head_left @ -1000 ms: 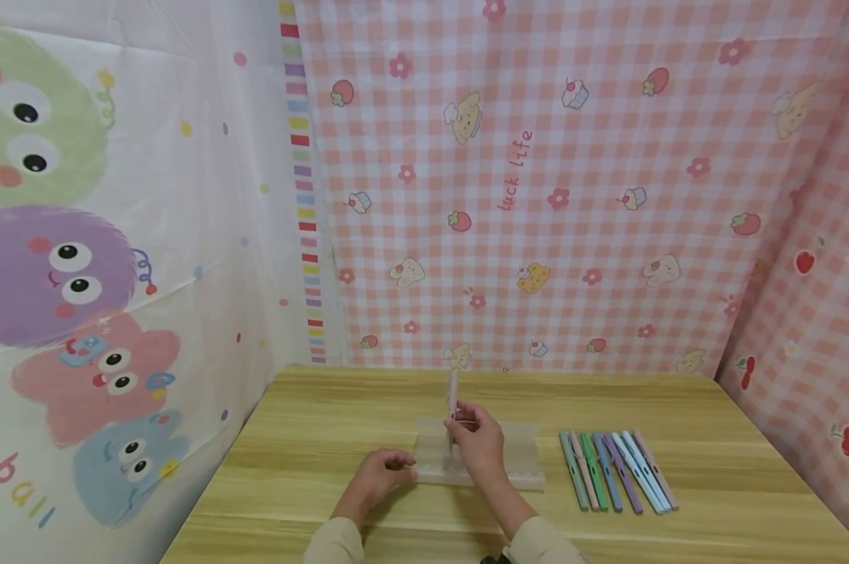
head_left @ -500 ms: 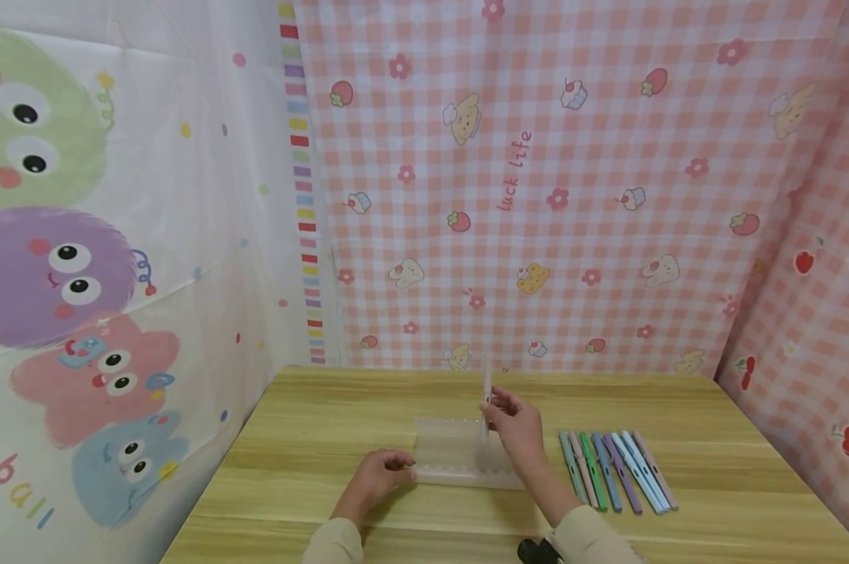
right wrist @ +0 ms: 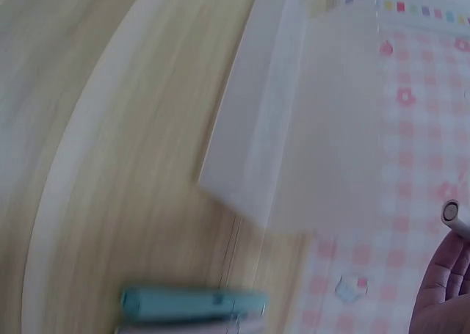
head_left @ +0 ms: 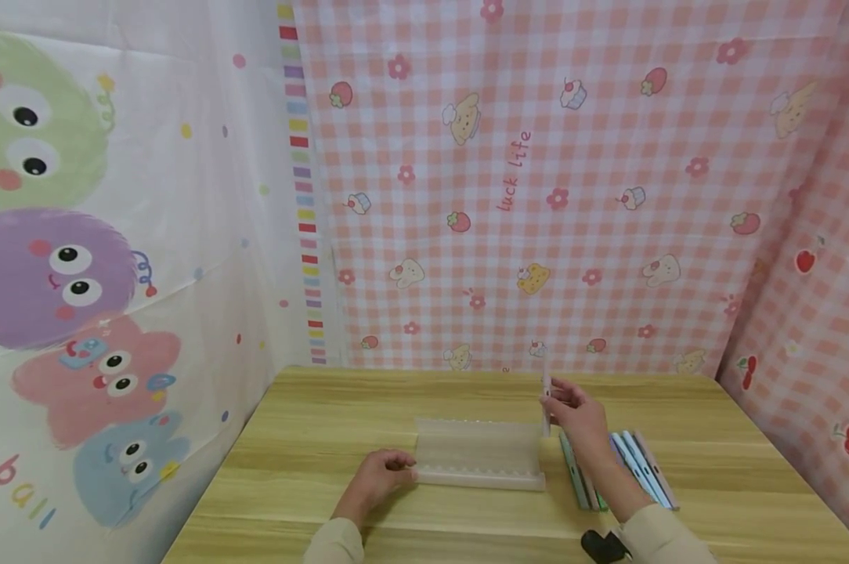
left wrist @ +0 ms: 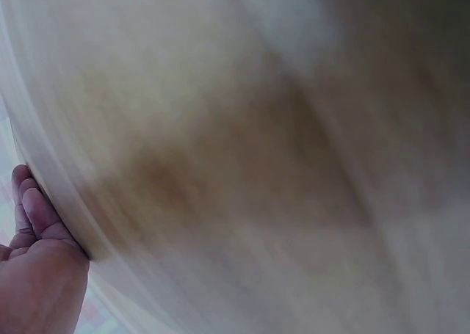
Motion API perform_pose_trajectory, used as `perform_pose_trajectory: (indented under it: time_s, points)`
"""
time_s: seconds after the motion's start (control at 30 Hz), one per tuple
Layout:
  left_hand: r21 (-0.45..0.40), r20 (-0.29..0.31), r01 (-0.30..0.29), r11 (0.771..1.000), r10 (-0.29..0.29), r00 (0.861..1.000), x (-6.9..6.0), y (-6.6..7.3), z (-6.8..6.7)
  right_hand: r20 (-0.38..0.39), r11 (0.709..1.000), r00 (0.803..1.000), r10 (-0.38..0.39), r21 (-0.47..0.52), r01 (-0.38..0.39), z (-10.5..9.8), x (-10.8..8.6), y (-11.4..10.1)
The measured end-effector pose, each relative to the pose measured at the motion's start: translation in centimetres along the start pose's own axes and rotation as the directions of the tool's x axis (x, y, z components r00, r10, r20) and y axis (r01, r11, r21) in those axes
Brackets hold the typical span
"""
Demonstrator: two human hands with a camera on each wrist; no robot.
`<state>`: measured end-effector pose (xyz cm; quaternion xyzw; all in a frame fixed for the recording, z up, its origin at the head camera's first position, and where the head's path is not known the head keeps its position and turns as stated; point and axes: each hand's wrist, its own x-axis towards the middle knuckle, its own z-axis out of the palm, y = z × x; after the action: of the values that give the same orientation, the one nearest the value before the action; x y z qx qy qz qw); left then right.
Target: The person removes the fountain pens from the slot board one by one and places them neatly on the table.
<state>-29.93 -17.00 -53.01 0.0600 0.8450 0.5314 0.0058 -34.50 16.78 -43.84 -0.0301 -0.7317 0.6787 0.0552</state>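
Observation:
In the head view a clear ridged display stand (head_left: 478,450) sits mid-table, with a raised back and a low front strip. My left hand (head_left: 380,479) is at its left end, thumb and forefinger gripping the edge. Upright in the fingertips of my right hand (head_left: 581,419) is a pale pink pen (head_left: 547,392), held above the table just right of the stand. The right wrist view shows the round end of that pen (right wrist: 451,211). Several capped pens (head_left: 639,470) lie side by side on the right, partly hidden by my right forearm.
The wooden table (head_left: 312,423) meets a pink checked cloth (head_left: 537,235) at the back and a white printed cloth (head_left: 213,235) on the left. A black object (head_left: 603,546) shows by my right sleeve. The left wrist view is mostly blurred wood.
My right hand has carried the upright pen rightward, from in front of the stand to beyond its right end. My left hand and the stand have kept their place.

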Motion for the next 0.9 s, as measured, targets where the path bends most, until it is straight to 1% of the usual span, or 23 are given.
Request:
perform_pose_trajectory:
  time_s: [0.13, 0.27, 0.43, 0.53, 0.73, 0.83, 0.9]
  points:
    - [-0.004, 0.003, -0.001, 1.000, 0.001, 1.000, 0.0, 0.0, 0.0, 0.010, 1.000, 1.000, 0.017, -0.024, -0.017, -2.5, 0.3, 0.2]
    - [-0.005, 0.005, -0.008, 1.000, 0.008, 1.000, -0.1, 0.0, 0.0, 0.021, 0.998, 0.999, 0.026, -0.056, -0.025, -5.2, 0.8, 1.1]
    - [-0.006, 0.004, -0.013, 1.000, 0.013, 1.000, 0.0, 0.0, 0.0, 0.039, 0.997, 0.998, 0.058, -0.063, -0.055, -8.6, 1.3, 2.3]
    - [-0.008, 0.004, -0.004, 1.000, 0.004, 1.000, -0.1, 0.1, 0.0, 0.060, 0.995, 0.995, 0.073, -0.071, -0.069, -10.4, 1.4, 2.7]
    - [0.000, 0.002, -0.001, 1.000, 0.001, 1.000, -0.1, 0.0, 0.1, 0.113, 0.987, 0.988, 0.106, -0.131, -0.091, -13.5, 1.2, 3.3]
    - [0.000, 0.008, 0.005, 1.000, -0.005, 1.000, 0.0, -0.1, 0.0, 0.126, 0.984, 0.984, 0.123, -0.142, -0.104, -14.5, 1.5, 3.7]
    - [-0.001, 0.013, 0.011, 1.000, -0.011, 1.000, 0.0, -0.2, 0.0, 0.131, 0.985, 0.983, 0.132, -0.128, -0.115, -15.0, 1.7, 4.0]
